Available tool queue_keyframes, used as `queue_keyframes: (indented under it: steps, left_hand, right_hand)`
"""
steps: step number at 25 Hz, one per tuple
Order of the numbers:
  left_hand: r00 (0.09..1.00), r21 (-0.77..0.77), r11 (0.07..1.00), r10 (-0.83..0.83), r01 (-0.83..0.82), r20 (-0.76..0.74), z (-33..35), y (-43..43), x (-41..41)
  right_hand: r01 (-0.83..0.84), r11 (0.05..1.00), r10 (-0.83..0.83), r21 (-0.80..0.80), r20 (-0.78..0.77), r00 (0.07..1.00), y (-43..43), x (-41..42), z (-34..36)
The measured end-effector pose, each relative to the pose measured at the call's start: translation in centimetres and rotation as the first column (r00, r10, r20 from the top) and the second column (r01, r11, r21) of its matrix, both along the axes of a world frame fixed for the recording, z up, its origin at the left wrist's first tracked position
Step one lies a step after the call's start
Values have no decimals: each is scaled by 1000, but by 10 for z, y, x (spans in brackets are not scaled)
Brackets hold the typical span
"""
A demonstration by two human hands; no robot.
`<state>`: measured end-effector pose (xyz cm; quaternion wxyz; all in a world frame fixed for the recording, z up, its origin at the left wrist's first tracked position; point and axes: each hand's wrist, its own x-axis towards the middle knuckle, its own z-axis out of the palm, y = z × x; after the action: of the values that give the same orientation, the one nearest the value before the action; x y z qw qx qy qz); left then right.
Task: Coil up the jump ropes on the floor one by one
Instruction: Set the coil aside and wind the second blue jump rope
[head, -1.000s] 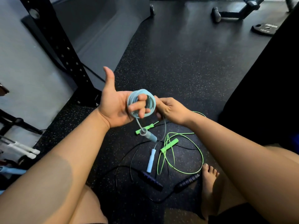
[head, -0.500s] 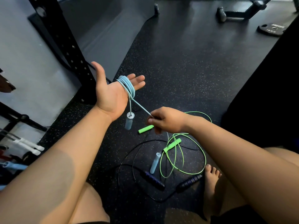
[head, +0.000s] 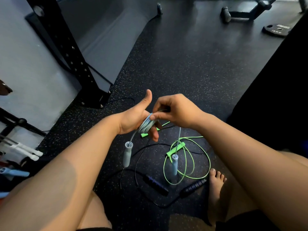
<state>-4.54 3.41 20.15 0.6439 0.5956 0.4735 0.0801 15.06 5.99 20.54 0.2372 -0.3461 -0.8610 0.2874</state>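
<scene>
Rack upright (head: 66, 52): black, drilled with holes, bolted to the floor at the far left.
Left hand (head: 133, 120): thumb raised, fingers extended with the light blue rope (head: 146, 125) wound around them in several turns; it carries the coil rather than clenching it.
Left blue handle (head: 127, 154): hangs from the coil on a short run of cord, below the left hand and above the floor.
Black rope (head: 156, 185): lies loose on the speckled floor (head: 191, 72) near the bottom centre, its 2 dark ribbed handles apart from each other, thin cord trailing around them.
Right hand (head: 176, 112): fingers pinched on the blue cord just beside the coil, touching the left hand's fingers.
Right blue handle (head: 174, 164): dangles on a straight length of cord dropping from the right hand, in front of the green loops.
Green rope (head: 188, 162): uncoiled on the floor in loose loops under the right forearm, 1 handle among the loops, the other partly hidden behind the left fingers.
Bare foot (head: 216, 184): rests on the floor just right of the green loops.
Weight plate (head: 276, 29): flat on the floor at the far right, well apart from the ropes.
</scene>
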Motion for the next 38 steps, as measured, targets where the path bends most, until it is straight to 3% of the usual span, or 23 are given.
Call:
queue_keyframes:
  steps: [4,9,12,18,21,23,25,27,30,34,36,38]
  left_hand:
    - [984,-115,993,16,4,176,10,1,3]
    - [895,-193,978,157,-82,417,22,-1,-1]
    - [735,-243,943,331,-229,592,30,1,-7]
    - [260,-372,799,530,-473,807,33,1,-14]
    - [174,-352,720,545,-599,820,32,4,-15]
    - [197,-289,677,544,-677,816,30,7,-16]
    - [329,-152,619,590,-770,738,25,9,-15]
    - [531,86,578,668,-812,521,17,12,-12]
    - [757,297,703,640,-646,134,6,12,-8]
    - [941,127,945,316,-301,-124,6,2,-5]
    - [978,6,983,185,-185,-98,9,-1,-3]
    - [986,-105,980,168,-167,2,13,1,-4]
  right_hand:
    - [71,993,-79,-99,-82,994,12,7,-13]
    - [185,943,-196,-277,-13,981,14,10,-18]
    - [207,885,-219,-416,21,976,14,8,-27]
    - [120,864,-27,-489,194,981,11,3,-47]
    - [68,843,96,-534,274,957,5,-3,-48]
    - [34,801,166,-597,277,946,0,-7,-42]
    - [-6,786,214,-619,263,941,-3,-10,-34]
    - [-40,807,221,-589,239,946,-4,-10,-27]
    - [-82,856,156,-511,102,983,-4,-10,-17]
    - [-36,922,21,-385,-44,999,3,-4,-9]
    - [-30,934,1,-357,-81,997,6,-1,-12]
    - [-38,933,-13,-358,-137,990,8,2,-16]
